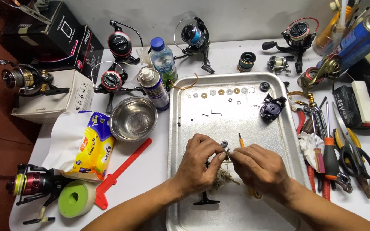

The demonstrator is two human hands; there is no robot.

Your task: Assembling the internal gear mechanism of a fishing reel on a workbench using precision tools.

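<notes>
Over the metal tray (279, 128), near its front: left hand (198, 164) and right hand (260, 167), both pinched shut on one small dark reel part (224, 145) held between the fingertips. Part looks light, rigid, likely greasy and slippery; best gripped at its edges. Pale tangled line (223, 177) lies beneath, soft and fibrous. Row of flat round washers (221, 92), brass and steel, sits at the tray's far end; dark moulded housing (272, 109) to their right. Polished steel bowl (133, 119) stands left of the tray.
</notes>
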